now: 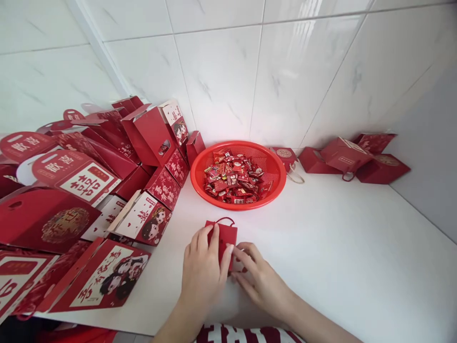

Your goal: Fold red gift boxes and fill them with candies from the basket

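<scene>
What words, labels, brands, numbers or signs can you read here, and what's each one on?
"歡喜": far-left flap and the flap beside it.
"囍": white panel below that second flap.
"囍": couple box and white-topped box.
Front box: large characters, not clear enough to quote.
Held box, candy wrappers: too small or blurred.
Shirt: letters cut off.
No readable brand or number.

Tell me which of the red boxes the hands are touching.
The small box in front of the basket; left hand and right hand touch only this one.
</scene>
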`<state>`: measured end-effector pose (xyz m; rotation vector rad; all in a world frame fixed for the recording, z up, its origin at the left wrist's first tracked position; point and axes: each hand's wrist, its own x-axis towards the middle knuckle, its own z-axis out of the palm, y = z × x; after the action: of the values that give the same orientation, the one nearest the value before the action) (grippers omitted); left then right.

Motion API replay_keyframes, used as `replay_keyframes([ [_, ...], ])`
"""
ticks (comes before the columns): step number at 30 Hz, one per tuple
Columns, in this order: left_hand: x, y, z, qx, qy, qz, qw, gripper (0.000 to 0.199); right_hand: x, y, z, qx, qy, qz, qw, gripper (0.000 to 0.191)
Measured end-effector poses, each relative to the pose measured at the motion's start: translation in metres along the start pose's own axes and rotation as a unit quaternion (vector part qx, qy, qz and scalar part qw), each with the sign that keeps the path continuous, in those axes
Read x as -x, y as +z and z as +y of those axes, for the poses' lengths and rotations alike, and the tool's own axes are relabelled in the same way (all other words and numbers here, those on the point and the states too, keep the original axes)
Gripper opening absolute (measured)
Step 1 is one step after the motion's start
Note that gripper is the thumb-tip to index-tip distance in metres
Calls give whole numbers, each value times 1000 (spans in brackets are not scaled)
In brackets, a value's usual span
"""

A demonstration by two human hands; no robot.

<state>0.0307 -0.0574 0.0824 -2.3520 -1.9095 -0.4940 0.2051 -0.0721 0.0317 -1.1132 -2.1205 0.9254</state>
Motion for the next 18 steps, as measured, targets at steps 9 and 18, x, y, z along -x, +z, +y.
replay_keyframes([
  [9, 0, 17, -28, -74, -43, -49, 995, 60, -5, -7, 13, 139, -170, -46, 974, 31],
  [18, -14, 15, -64, 3, -86, -20, 996, 62, -4, -28, 35, 179, -120, 15, 976, 27],
])
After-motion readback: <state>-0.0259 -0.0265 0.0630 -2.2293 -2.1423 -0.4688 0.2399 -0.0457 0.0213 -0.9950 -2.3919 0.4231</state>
